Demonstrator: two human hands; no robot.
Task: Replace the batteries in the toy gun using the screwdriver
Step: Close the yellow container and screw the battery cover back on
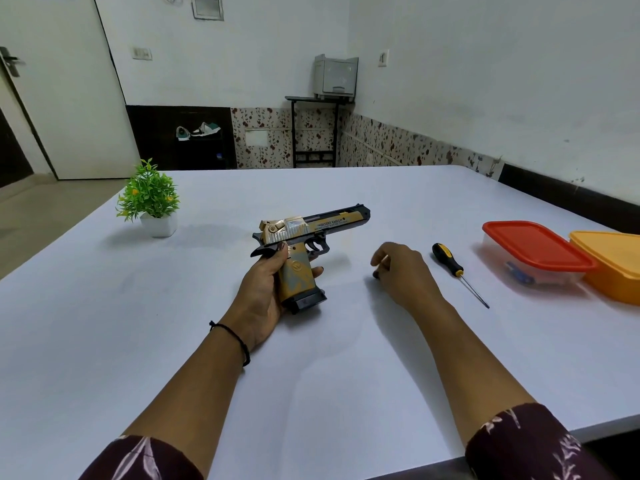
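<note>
In the head view, the left hand (pixel 266 282) is wrapped round the grip of the toy gun (pixel 304 244), thumb on one side and fingertips showing on the other. The gun is at the middle of the white table (pixel 311 375) with its muzzle pointing right and slightly far. Whether its black base touches the tabletop cannot be told.

The right hand (pixel 401 268) rests on the table just right of the gun, its fingers loosely curled and nothing plainly held. The screwdriver (pixel 453 268) lies untouched to the right of that hand, handle far and tip near. Further right stand a clear box with a red lid (pixel 533 251) and a yellow box (pixel 613 261). Small blue items show through the clear wall, but whether they are batteries cannot be told.

No battery cover or screw shows on the upturned side, so the likeliest trouble is hunting for it one-handed. Turning the gun in a single grip could let it slip onto the table. Once the driver is in use, a tip that is badly seated or held at an angle could skid off the screw and chew its head. A freed screw is small and could roll away across the smooth top. The red lid also needs both hands, so the gun has to be set down first.
</note>
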